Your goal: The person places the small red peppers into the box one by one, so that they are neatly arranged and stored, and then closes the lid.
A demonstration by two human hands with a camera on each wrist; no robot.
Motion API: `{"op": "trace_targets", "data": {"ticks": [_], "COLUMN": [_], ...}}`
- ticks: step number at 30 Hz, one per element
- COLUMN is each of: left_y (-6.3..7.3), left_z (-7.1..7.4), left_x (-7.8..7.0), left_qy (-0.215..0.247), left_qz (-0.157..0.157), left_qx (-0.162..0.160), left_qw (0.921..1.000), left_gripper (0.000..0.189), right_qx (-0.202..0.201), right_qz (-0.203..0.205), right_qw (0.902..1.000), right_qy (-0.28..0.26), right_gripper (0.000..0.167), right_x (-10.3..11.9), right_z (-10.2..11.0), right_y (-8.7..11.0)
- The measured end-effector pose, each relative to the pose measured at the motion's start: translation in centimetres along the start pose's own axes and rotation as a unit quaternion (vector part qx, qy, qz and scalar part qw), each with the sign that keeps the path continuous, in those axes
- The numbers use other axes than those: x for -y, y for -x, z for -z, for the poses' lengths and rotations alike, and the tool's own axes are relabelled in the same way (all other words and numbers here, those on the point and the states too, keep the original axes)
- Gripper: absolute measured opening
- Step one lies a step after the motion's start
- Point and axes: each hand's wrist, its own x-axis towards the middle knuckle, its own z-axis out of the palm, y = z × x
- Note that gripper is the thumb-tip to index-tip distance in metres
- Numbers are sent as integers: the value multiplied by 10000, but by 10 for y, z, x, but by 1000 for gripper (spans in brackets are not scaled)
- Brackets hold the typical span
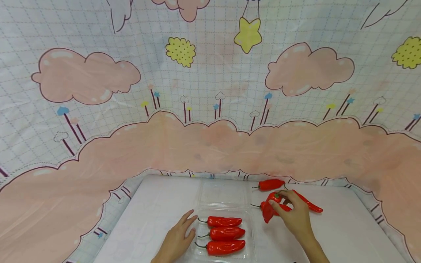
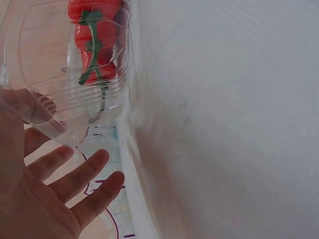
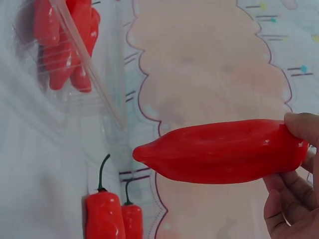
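Note:
Between the thumb and fingers of my right hand [image 1: 296, 213], a red pepper [image 3: 219, 152] is pinched near its stem end. In the head view it hangs over the table with its tip downward, overlapping another red pepper [image 1: 287, 208] behind it. My left hand [image 1: 179, 233] has its fingers spread at the left side of a clear plastic container [image 1: 251, 228]. Three red peppers [image 1: 227, 233] lie side by side in that container, stems to the left. The left wrist view shows the fingers [image 2: 82, 181] close by the container's ribbed clear wall.
The container's clear lid [image 1: 224, 193] lies folded back behind it. One red pepper [image 1: 271, 185] rests at the table's back edge, and a slimmer one [image 1: 309, 202] lies right of my right hand. A cloud-patterned cloth [image 1: 210, 146] rises behind the white table [image 1: 144, 204].

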Motion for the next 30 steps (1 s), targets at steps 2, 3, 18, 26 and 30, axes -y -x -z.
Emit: {"op": "trace_targets", "data": {"ticks": [2,3,18,26,30], "left_y": [0,0,1,0,0], "left_z": [0,0,-2,-2,-2], "left_x": [0,0,2,2,2], "left_qy": [-19,-31,-35,-3,-1], "left_qz": [-15,-22,-148,-166,-164], "left_qx": [-10,-18,-228,-186,-182], "left_qw": [10000,10000,9996,9997,9997], "left_gripper": [40,40,40,40,40], "right_qx": [46,74,206,278,394], "right_qz": [-37,-45,48,88,90], "right_qw": [10000,9999,9992,9974,9966], "right_qy": [-44,-79,-353,-659,-720], "right_gripper": [36,36,35,37,37], "right_x": [4,6,29,35,36], "right_z": [-2,-3,-23,-37,-44], "right_y": [1,1,8,11,12]}}
